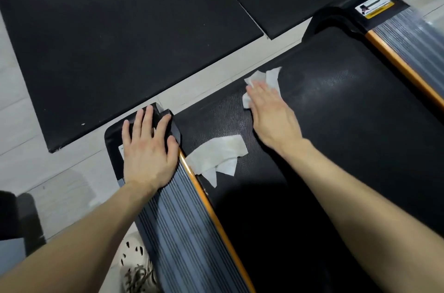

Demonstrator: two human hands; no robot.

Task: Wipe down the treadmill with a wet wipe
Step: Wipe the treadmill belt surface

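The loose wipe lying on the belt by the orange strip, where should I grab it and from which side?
Pinch the loose wipe by the folded flaps at its near edge, coming from above on the belt side. It lies flat on the belt, so those overlapping flaps likely give the easiest edge to pinch, and the orange strip crowds its left end.

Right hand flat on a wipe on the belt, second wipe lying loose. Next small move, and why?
Probably sweep the right hand and its wipe across the belt toward the far orange-edged rail. It presses flat at the belt's end, the left hand braces on the near rail, and the loose wipe lies outside that path.
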